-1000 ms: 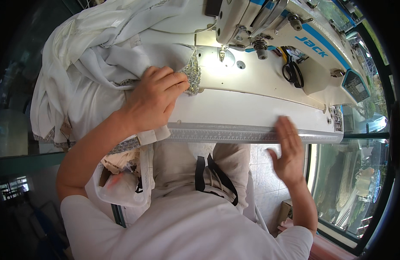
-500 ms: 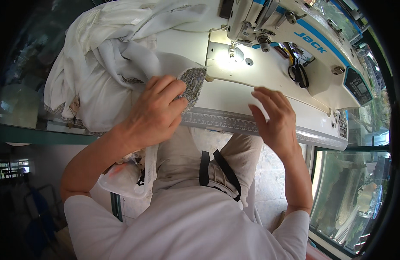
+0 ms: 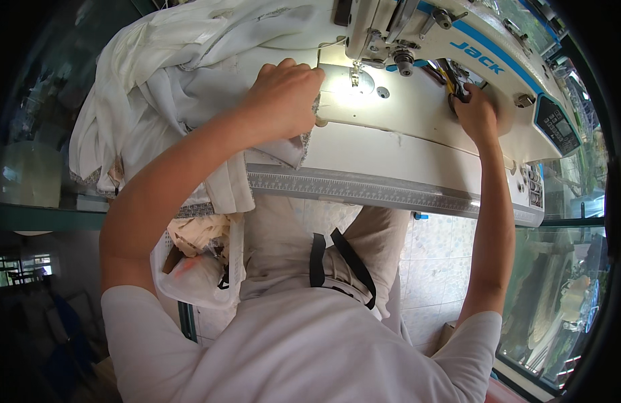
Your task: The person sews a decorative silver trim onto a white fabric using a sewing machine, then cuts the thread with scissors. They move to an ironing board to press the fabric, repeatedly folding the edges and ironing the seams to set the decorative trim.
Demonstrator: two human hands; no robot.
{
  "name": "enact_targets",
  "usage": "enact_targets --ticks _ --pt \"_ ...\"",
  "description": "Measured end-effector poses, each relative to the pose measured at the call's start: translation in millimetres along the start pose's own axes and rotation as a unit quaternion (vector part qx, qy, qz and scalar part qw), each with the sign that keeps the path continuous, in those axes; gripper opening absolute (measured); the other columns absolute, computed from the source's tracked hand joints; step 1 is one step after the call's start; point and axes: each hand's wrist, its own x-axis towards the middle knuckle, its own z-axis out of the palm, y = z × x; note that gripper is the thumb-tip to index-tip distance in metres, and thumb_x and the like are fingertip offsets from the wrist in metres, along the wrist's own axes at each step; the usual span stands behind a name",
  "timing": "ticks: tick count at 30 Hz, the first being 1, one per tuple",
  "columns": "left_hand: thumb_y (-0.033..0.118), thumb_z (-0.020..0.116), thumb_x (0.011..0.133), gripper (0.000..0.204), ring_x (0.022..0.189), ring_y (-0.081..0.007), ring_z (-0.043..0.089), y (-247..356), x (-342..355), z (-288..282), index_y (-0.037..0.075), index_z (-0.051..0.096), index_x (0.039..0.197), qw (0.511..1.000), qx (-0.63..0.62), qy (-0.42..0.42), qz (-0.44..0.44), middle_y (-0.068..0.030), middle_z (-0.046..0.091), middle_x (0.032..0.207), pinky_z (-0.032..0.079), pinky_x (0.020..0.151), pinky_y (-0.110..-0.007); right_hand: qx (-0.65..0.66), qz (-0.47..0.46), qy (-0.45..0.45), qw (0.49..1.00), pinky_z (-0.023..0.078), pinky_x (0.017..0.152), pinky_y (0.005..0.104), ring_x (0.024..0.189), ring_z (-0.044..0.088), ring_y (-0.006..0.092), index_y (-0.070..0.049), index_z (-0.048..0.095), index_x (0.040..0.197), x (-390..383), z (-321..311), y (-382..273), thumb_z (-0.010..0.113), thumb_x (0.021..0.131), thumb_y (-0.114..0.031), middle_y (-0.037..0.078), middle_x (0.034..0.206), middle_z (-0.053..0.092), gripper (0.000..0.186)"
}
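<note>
The left hand (image 3: 288, 97), knuckles up and fingers curled, is over the edge of a pale fabric (image 3: 156, 101), its fingertips hidden; a corner with grey patterned trim (image 3: 304, 149) hangs just below it. The right hand (image 3: 477, 114) reaches under the arm of a white sewing machine (image 3: 509, 91) with a blue stripe, its fingers at the black handles of scissors (image 3: 453, 102); how firmly they grip cannot be told. Light glows around the presser foot (image 3: 355, 75). A ruler strip (image 3: 364, 188) runs along the front of the white desk (image 3: 384, 151), and a white bin (image 3: 237, 262) stands below, left of the person's legs.
</note>
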Motion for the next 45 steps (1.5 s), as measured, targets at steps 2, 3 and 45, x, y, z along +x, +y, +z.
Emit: enact_targets --ticks 2,3,45 --pt "0.000 0.065 0.075 0.043 0.114 -0.0350 0.060 -6 10 0 0.002 0.063 0.118 0.998 -0.028 -0.057 -0.015 -0.0179 0.067 0.114 0.046 0.096 -0.043 0.121 0.023 -0.010 0.992 0.055 0.070 0.0376 0.076 0.071 0.0274 0.005 0.060 0.133 -21 -21 -16 0.073 0.089 -0.020 0.021 0.092 0.074 0.052" --pt "0.001 0.065 0.075 0.039 0.107 -0.0347 0.061 -10 14 0 0.001 0.065 0.113 0.997 -0.043 -0.059 -0.013 -0.0180 0.068 0.107 0.047 0.092 -0.042 0.182 0.074 -0.031 0.980 0.055 0.062 0.0341 0.068 0.069 0.0216 0.006 0.059 0.134 -46 -36 -22 0.072 0.090 -0.014 0.019 0.087 0.074 0.050" --pt "0.042 0.065 0.098 0.075 0.144 -0.0383 0.039 42 -49 13 -0.014 0.043 0.143 0.995 0.058 0.007 0.083 -0.0326 0.036 0.155 0.034 0.118 -0.044 0.577 0.211 -0.170 0.770 0.040 0.043 0.0230 0.047 0.052 0.0069 0.006 0.047 0.145 -282 -49 -85 0.074 0.096 -0.017 -0.001 0.065 0.057 0.061"
